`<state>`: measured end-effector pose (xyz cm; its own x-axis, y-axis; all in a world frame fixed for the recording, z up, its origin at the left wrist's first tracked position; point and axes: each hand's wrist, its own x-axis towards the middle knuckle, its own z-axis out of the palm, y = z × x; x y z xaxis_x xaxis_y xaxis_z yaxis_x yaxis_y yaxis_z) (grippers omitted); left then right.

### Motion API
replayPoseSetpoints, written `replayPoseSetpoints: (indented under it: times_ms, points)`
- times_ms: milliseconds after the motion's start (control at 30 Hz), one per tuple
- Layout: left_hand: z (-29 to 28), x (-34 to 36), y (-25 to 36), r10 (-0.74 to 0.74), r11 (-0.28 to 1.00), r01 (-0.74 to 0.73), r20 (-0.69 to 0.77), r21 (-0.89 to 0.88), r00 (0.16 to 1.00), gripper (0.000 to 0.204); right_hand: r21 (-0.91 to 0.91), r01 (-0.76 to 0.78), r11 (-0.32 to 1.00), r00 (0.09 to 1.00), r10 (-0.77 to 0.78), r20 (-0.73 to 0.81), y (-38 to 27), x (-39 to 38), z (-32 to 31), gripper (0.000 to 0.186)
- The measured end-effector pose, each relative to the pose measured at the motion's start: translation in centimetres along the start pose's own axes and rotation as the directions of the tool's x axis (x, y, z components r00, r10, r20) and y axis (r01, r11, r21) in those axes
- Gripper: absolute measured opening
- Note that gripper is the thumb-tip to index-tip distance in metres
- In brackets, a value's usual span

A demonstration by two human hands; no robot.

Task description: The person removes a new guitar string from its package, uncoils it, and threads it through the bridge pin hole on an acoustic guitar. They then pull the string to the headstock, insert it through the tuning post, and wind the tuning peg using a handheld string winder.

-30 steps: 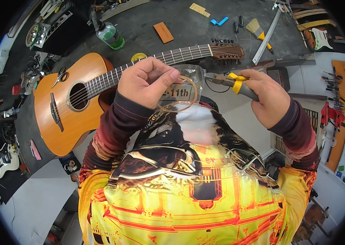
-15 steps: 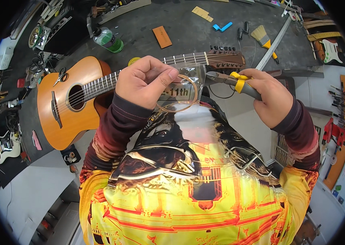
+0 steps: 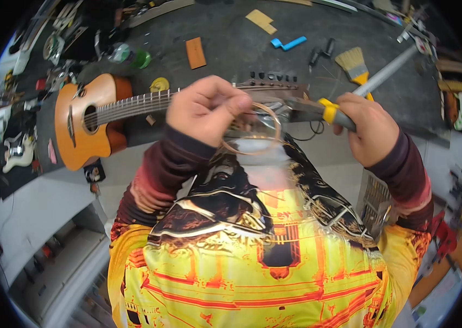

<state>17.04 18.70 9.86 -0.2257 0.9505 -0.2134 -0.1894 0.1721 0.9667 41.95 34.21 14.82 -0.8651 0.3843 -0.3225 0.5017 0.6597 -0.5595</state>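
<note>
Thumb and fingers of my left hand [image 3: 203, 109] pinch a coiled bronze guitar string [image 3: 278, 124] with a clear plastic packet [image 3: 261, 123]; the packet is blurred. My right hand [image 3: 373, 134] grips cutting pliers [image 3: 340, 117] with grey-and-yellow handles, their jaws pointing left, close by the packet; whether they touch it I cannot tell. Behind my hands an acoustic guitar [image 3: 78, 147] lies on the dark bench, headstock [image 3: 291, 87] to the right, with scissors on its body.
On the dark bench [image 3: 225, 38] are a green-liquid bottle [image 3: 140, 59], an orange card [image 3: 195, 53], a blue tool [image 3: 293, 42], a brush [image 3: 354, 65], a long metal straightedge [image 3: 386, 71] and a yellow round object [image 3: 160, 85]. A white guitar body [image 3: 18, 158] sits at far left.
The view has shifted and blurred, with the bench and guitar appearing smaller or displaced. Both my hands moved slightly rightward in the frame, still holding the coil, packet and pliers.
</note>
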Motion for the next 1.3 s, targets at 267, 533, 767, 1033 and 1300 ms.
replayPoseSetpoints:
  times_ms: [267,533,767,1033,1300]
  points:
    - [-1.6,-2.6,-2.9,-0.029,0.994,0.071,-0.431,0.081,0.902,0.011,-0.141,-0.217,0.966,0.931,0.161,-0.328,24.1,-3.5,1.0,0.03]
    - [-0.8,-5.0,-9.5,-0.3,0.945,0.191,-0.467,-0.265,0.832,0.02,-0.32,-0.617,0.719,0.751,0.417,-0.512,30.3,10.3,14.1,0.048]
    - [-2.7,-7.0,-15.2,-0.439,0.786,0.32,-0.114,-0.529,0.891,0.029,-0.084,0.257,0.963,0.787,-0.259,-0.561,10.6,8.1,11.8,0.054]
    - [-7.6,-6.9,-14.0,-0.282,0.725,0.422,0.325,-0.544,0.903,0.042,0.319,0.476,0.82,0.859,-0.355,-0.369,-7.9,8.4,16.8,0.025]
    - [-15.0,-10.8,-10.3,0.041,0.968,0.07,0.428,-0.241,0.903,0.057,0.067,0.193,0.979,0.924,-0.159,-0.347,-15.7,5.6,18.7,0.012]
